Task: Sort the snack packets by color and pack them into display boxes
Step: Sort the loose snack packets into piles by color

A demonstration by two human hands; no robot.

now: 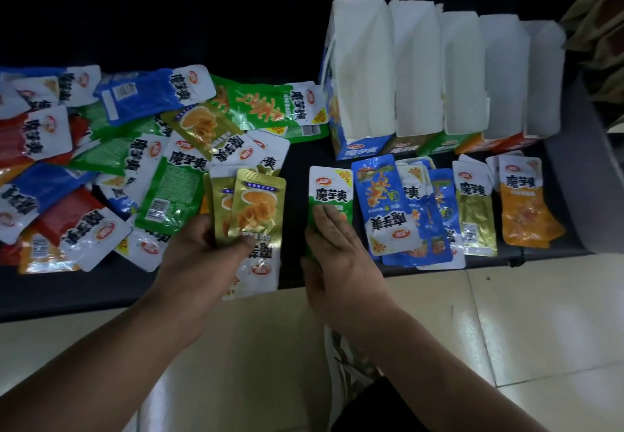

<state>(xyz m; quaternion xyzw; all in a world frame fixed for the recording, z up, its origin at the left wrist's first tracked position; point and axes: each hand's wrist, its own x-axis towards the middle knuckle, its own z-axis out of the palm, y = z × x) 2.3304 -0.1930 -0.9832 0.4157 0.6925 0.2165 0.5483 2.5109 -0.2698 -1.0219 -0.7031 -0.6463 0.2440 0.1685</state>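
My left hand (206, 246) grips a small bunch of gold snack packets (258, 205) at the table's front edge. My right hand (337, 246) lies with straight fingers on a green packet (331, 188) flat on the dark table (101, 289). To the right lie sorted stacks: blue packets (381, 195), a gold stack (474, 205) and an orange stack (523, 208). A mixed heap of red, blue, green and gold packets (118, 168) covers the left side. Several open white display boxes (422, 73) stand in a row behind the sorted stacks.
The table's front edge runs across the middle of the view, with pale floor tiles (506, 323) below it. A grey raised side (580, 178) bounds the table at the right. Camouflage-patterned cloth (604, 26) shows at the far right.
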